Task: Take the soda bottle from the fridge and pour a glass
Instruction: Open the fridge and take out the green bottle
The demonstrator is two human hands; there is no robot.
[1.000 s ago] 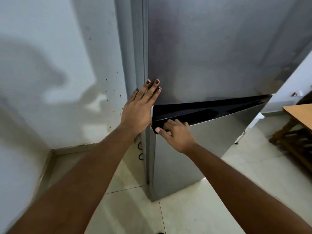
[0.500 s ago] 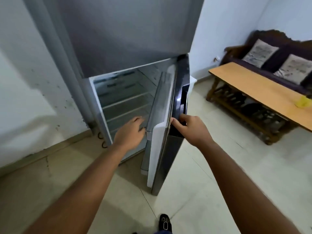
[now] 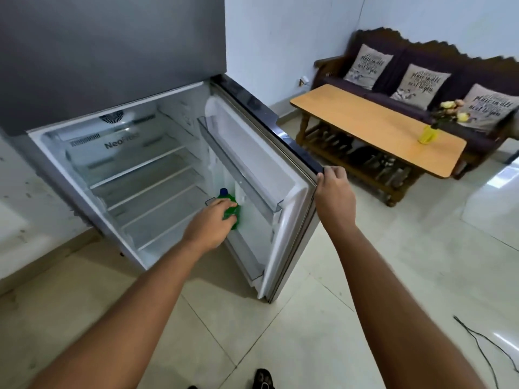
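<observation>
The grey fridge (image 3: pixel 112 51) stands with its lower door (image 3: pixel 283 175) swung wide open to the right. A green soda bottle (image 3: pixel 234 213) with a blue cap stands in the door's lower bin. My left hand (image 3: pixel 210 223) is wrapped around the bottle's body, hiding most of it. My right hand (image 3: pixel 334 192) grips the door's outer top corner. The fridge's shelves (image 3: pixel 146 181) are bare. No glass shows in this view.
A low wooden table (image 3: pixel 365 122) stands to the right with a yellow vase of flowers (image 3: pixel 427 133) on it. Behind it is a dark sofa (image 3: pixel 421 66) with three cushions. A black cable (image 3: pixel 483 343) lies on the tiled floor at the lower right.
The lower door went from shut to wide open. My left hand moved from the fridge's front into the door bin and closed on the bottle. My right hand stayed on the door.
</observation>
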